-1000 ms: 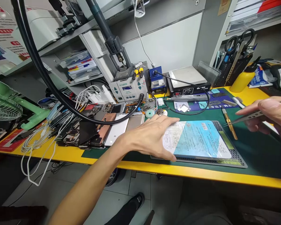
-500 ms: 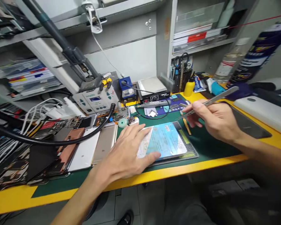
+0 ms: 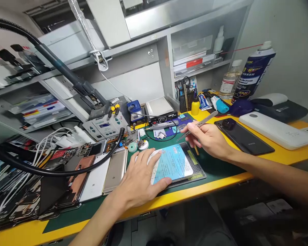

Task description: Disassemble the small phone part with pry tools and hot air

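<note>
My left hand (image 3: 140,177) lies flat with fingers spread on the left end of a phone covered by a blue-and-white film (image 3: 173,164). The phone rests on a dark perforated mat (image 3: 199,167) on the green bench cover. My right hand (image 3: 207,138) hovers just above and right of the phone, fingers closed on metal tweezers (image 3: 199,124) whose tips point down-left toward the phone's far edge. A brass-coloured tool (image 3: 195,149) lies on the mat under that hand.
Several phones and open phone bodies (image 3: 92,174) lie in a row to the left under a black hose (image 3: 53,169). A rework station (image 3: 105,124), a hot plate (image 3: 159,109), a tool cup (image 3: 183,97), a spray can (image 3: 251,73) and a black phone (image 3: 243,136) stand around.
The view swung right and pulled back. My right hand with the tweezers moved left, closer to the phone. My left hand stayed flat on the phone.
</note>
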{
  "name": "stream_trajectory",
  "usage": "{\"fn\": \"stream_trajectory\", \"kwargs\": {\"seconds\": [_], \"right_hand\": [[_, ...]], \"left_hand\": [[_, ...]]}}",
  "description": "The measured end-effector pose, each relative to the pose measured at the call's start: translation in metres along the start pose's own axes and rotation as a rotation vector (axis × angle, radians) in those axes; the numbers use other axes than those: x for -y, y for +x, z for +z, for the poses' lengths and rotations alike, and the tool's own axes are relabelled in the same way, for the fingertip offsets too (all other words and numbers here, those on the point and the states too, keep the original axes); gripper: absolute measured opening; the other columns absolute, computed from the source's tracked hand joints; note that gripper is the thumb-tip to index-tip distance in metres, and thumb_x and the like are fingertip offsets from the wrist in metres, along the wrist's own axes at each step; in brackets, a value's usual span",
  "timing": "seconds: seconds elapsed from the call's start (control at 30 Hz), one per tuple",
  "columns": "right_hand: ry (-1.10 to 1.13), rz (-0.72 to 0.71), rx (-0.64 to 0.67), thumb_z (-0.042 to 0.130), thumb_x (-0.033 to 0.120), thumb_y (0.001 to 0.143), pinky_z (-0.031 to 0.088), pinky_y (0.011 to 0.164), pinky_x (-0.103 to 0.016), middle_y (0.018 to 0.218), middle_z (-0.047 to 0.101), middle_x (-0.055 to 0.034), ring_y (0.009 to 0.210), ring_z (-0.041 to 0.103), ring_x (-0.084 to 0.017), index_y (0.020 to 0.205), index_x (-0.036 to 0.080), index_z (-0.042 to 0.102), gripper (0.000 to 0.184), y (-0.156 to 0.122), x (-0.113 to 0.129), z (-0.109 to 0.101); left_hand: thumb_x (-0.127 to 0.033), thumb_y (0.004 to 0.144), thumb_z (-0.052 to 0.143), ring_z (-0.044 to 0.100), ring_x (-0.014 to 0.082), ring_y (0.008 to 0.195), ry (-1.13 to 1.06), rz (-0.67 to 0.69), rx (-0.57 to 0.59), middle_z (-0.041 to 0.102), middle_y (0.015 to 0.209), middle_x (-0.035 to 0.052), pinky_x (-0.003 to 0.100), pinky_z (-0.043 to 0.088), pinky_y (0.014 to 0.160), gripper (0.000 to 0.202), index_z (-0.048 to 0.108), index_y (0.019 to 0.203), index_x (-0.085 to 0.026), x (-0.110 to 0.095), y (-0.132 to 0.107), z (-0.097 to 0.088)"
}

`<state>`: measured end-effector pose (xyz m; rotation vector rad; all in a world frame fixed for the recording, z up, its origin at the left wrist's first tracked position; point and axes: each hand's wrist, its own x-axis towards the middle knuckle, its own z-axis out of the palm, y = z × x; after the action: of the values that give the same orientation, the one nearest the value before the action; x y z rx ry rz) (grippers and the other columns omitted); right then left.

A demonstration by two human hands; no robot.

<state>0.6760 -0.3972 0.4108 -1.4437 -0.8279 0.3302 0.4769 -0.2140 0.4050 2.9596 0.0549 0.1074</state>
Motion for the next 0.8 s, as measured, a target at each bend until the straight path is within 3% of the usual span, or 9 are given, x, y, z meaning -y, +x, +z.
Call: {"fn": "stream_trajectory", "kwargs": {"seconds": [0.17,0.27,0.4,0.53,0.6,0.63,0.73,0.8], "right_hand": [[0.174,0.112,-0.026,0.066,0.054,0.089,0.032,0.035,-0.020,0.064,0.062,-0.0023,0.044,0.053,-0.009,0.082,0.014,0.067,0.041,0.016,0.011,0.004],[0.286,0.178,-0.015,0.063,0.048,0.091,0.031,0.034,-0.018,0.061,0.058,0.0004,0.040,0.048,-0.008,0.082,0.015,0.063,0.034,0.028,0.019,0.013],[0.359,0.272,0.005,0.058,0.042,0.094,0.027,0.031,-0.017,0.057,0.055,0.0025,0.036,0.044,-0.006,0.082,0.015,0.060,0.029,0.036,0.017,0.032],[0.359,0.367,-0.014,0.056,0.039,0.095,0.023,0.028,-0.016,0.053,0.053,0.0028,0.033,0.041,-0.006,0.081,0.015,0.059,0.028,0.034,0.000,0.044],[0.352,0.402,-0.039,0.055,0.038,0.095,0.022,0.027,-0.016,0.052,0.052,0.0031,0.031,0.040,-0.007,0.081,0.015,0.058,0.027,0.032,-0.008,0.044],[0.348,0.411,-0.055,0.055,0.037,0.095,0.022,0.027,-0.016,0.052,0.052,0.0034,0.031,0.039,-0.007,0.081,0.016,0.058,0.026,0.032,-0.011,0.044],[0.343,0.407,-0.108,0.054,0.039,0.095,0.023,0.027,-0.016,0.055,0.051,0.0042,0.032,0.037,-0.006,0.083,0.016,0.059,0.026,0.031,-0.016,0.043],[0.336,0.396,-0.142,0.055,0.042,0.094,0.022,0.028,-0.016,0.055,0.050,0.0045,0.033,0.037,-0.006,0.084,0.017,0.059,0.027,0.029,-0.018,0.043]], "left_hand": [[-0.070,0.081,0.061,0.036,0.0394,0.141,-0.137,-0.010,-0.099,0.044,0.151,0.0206,0.063,0.029,0.117,0.091,0.038,0.148,-0.013,0.001,0.000,0.004],[-0.070,0.076,0.066,0.036,0.0381,0.144,-0.180,-0.010,-0.174,0.040,0.154,0.0216,0.059,0.033,0.118,0.098,0.036,0.149,-0.011,0.005,-0.002,0.003],[-0.051,0.089,0.060,0.042,0.0292,0.141,-0.252,-0.099,-0.424,0.046,0.149,0.0154,0.050,0.036,0.118,0.067,0.042,0.144,-0.016,0.015,-0.017,-0.014],[-0.037,0.098,0.051,0.064,0.0235,0.112,-0.315,-0.334,-0.669,0.068,0.113,0.0082,0.045,0.049,0.104,0.024,0.062,0.112,-0.020,0.024,-0.044,-0.026],[-0.038,0.099,0.051,0.068,0.0219,0.101,-0.356,-0.412,-0.685,0.072,0.101,0.0059,0.042,0.055,0.096,0.022,0.064,0.103,-0.021,0.022,-0.055,-0.020],[-0.039,0.100,0.050,0.069,0.0218,0.104,-0.385,-0.436,-0.674,0.072,0.106,0.0066,0.041,0.056,0.095,0.024,0.064,0.107,-0.021,0.018,-0.058,-0.012],[-0.041,0.102,0.043,0.061,0.0237,0.127,-0.533,-0.518,-0.617,0.059,0.140,0.0126,0.042,0.055,0.103,0.042,0.045,0.139,-0.022,-0.003,-0.060,0.018],[-0.043,0.103,0.039,0.048,0.0263,0.140,-0.600,-0.579,-0.571,0.045,0.154,0.0133,0.048,0.048,0.113,0.050,0.033,0.148,-0.024,-0.020,-0.056,0.037]]}}
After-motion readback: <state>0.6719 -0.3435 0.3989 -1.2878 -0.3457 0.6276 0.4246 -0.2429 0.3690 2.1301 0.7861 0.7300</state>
